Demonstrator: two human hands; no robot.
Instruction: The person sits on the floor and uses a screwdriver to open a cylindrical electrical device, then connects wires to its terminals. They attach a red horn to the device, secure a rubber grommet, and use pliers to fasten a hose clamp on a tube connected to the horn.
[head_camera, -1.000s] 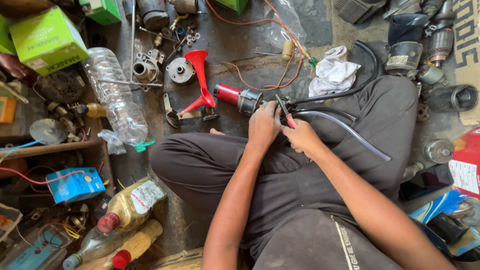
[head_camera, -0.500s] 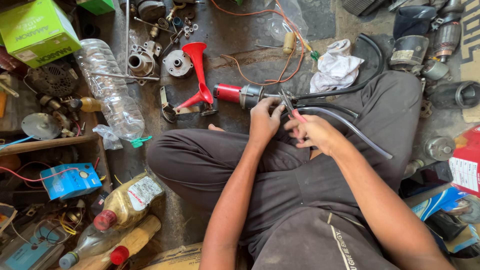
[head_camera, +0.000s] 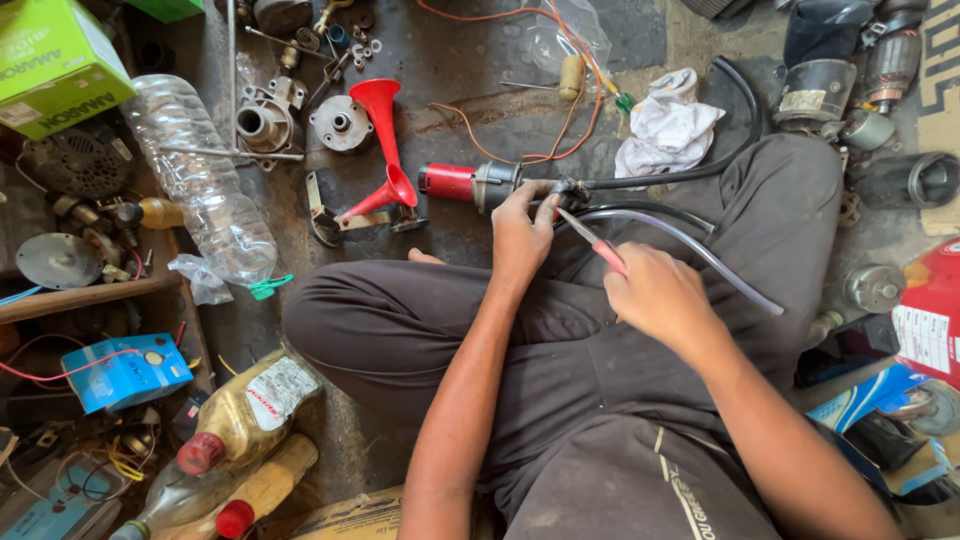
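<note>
Two hands are working at one joint. Left hand is closing its grip round the grey end of the compressor, holding it down on the floor just beyond the crossed legs. Right hand is pinching a red-handled screwdriver, its tip reaching up-left to the fitting where the black hose is joining. Judging by this, the hose is already seated, while the fitting is seemingly not yet finished. Compressor's long axis is lying left to right, red cap pointing left toward the red horns; a clear tube is trailing right across the knee.
</note>
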